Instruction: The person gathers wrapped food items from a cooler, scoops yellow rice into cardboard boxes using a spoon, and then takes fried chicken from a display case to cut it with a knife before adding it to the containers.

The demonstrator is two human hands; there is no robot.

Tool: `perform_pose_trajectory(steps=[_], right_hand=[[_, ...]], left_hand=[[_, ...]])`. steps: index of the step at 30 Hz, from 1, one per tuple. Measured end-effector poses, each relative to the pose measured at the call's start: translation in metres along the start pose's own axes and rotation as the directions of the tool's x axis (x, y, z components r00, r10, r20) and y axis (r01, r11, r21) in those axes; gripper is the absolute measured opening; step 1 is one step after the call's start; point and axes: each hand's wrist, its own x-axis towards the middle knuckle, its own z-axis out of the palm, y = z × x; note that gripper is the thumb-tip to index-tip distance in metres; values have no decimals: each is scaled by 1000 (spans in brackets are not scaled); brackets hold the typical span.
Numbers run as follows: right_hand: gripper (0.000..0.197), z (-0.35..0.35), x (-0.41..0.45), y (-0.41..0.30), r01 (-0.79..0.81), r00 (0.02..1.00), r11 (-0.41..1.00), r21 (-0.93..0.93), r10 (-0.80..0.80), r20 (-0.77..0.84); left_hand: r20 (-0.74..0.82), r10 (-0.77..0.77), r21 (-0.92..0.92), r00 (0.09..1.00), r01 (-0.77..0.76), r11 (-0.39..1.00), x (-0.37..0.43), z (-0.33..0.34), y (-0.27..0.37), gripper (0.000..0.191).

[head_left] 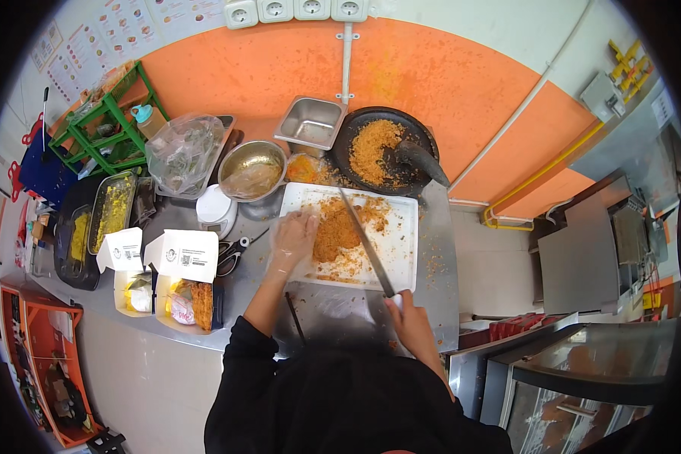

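My right hand (413, 323) grips the white handle of a long knife (366, 241). The blade slants up and to the left, across a white cutting board (406, 267). Beside the blade lies a flat piece of breaded fried food (335, 232), with orange-brown crumbs scattered around it. My left hand (295, 235), in a clear plastic glove, is at the food's left side over the board's left part. Its fingertips are blurred, so I cannot tell whether they press on the food or hold anything.
Behind the board stand a stone mortar (346, 164) with crumbs and a pestle (423, 162), a steel pan (311, 122) and a metal bowl (249, 170). Leftward are a white kitchen scale (215, 210), scissors (231, 256) and two open food boxes (181, 258) (119, 252).
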Motion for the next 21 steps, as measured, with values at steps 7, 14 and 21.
perform_pose_trajectory(steps=[7, 14, 21], right_hand=[[37, 55, 33, -13, 20, 1000, 992, -125, -21, -6], [35, 46, 34, -38, -72, 993, 985, -157, 85, 77], [39, 56, 43, -29, -149, 974, 976, -162, 173, 146]], left_hand=[[-169, 231, -90, 958, -248, 965, 53, -37, 31, 37], [292, 686, -305, 666, -615, 727, 104, -3, 47, 46], [520, 592, -273, 616, -537, 798, 91, 55, 12, 45]])
